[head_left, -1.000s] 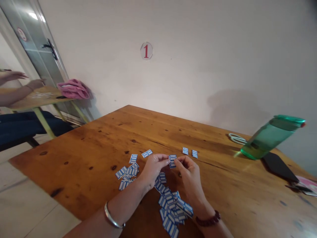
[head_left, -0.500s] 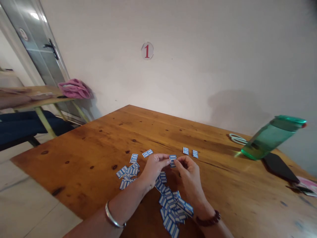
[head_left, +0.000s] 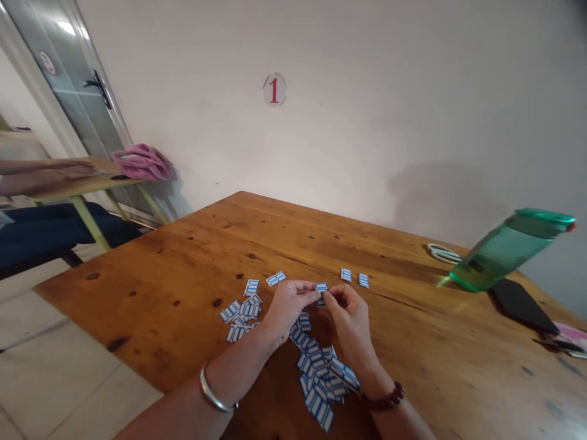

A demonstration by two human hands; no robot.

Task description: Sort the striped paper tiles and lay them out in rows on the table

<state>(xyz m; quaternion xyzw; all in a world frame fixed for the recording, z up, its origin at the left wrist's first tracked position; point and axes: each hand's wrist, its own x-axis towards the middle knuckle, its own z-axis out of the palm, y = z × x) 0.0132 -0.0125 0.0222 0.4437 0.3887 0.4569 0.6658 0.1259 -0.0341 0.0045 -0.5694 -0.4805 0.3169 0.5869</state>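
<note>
Between my hands is a small white label sheet with blue borders [head_left: 321, 286]. My left hand [head_left: 290, 305] pinches its left side between thumb and fingers, and my right hand [head_left: 349, 311] grips its lower right part. Fingertips cover some of it. Beneath and between my forearms lies a loose heap of similar label sheets [head_left: 321, 379]. A smaller pile of them [head_left: 246, 310] rests left of my left hand. Beyond my hands, single label sheets lie flat, one [head_left: 276, 278] to the left and two [head_left: 346, 274] to the right.
A green bottle [head_left: 509, 250] leans at the table's right side, by a black flat case [head_left: 523, 305] and a coiled white cable [head_left: 444, 253]. The wooden table [head_left: 206, 244] meets a white wall behind. At left, another person's arms [head_left: 50, 174] rest on a table near a pink cloth [head_left: 142, 162].
The view has shifted slightly. Both my hands keep hold of the label sheet, with little movement of the fingers. The other person's arms at the left have moved.
</note>
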